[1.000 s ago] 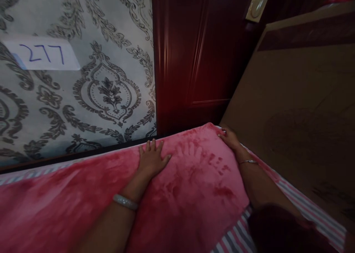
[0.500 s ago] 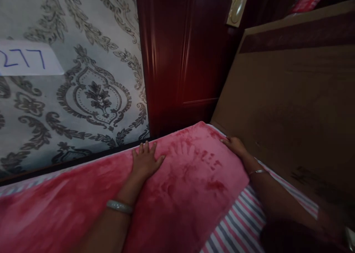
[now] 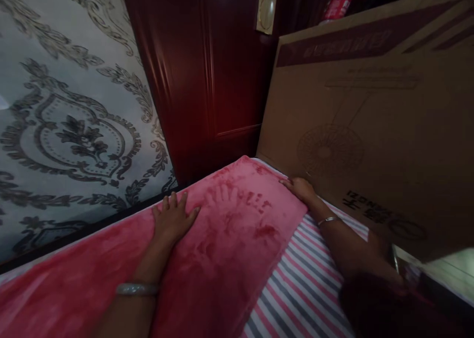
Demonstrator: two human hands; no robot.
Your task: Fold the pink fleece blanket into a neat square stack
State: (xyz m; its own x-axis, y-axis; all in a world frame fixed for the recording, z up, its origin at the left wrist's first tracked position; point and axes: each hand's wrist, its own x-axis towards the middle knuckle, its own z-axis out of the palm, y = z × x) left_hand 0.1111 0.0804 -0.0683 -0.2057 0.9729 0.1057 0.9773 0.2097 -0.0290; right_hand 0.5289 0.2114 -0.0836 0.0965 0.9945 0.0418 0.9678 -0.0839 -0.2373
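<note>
A pink plush blanket [image 3: 218,249] with darker handprint marks in its pile lies over a striped sheet [image 3: 292,274] in white, grey and pink. Fingers spread, my left hand [image 3: 172,219] rests flat on the blanket close to its wall-side edge. At the far right edge of the blanket, my right hand [image 3: 301,187] lies with its fingers stretched over the plush. Nothing shows in either hand; the underside of the right one is hidden. Each wrist has a bracelet on it.
A large cardboard box [image 3: 370,180] stands upright along the right side, with a red and white container [image 3: 338,2] behind its top edge. Ahead are a dark red wood panel [image 3: 233,91] with a gold switch plate [image 3: 265,12], and a patterned wallpapered wall [image 3: 81,131].
The view has swung right, so more of the box shows and the paper numbered 277 has nearly left the picture. Both hands keep about the same spots on the blanket.
</note>
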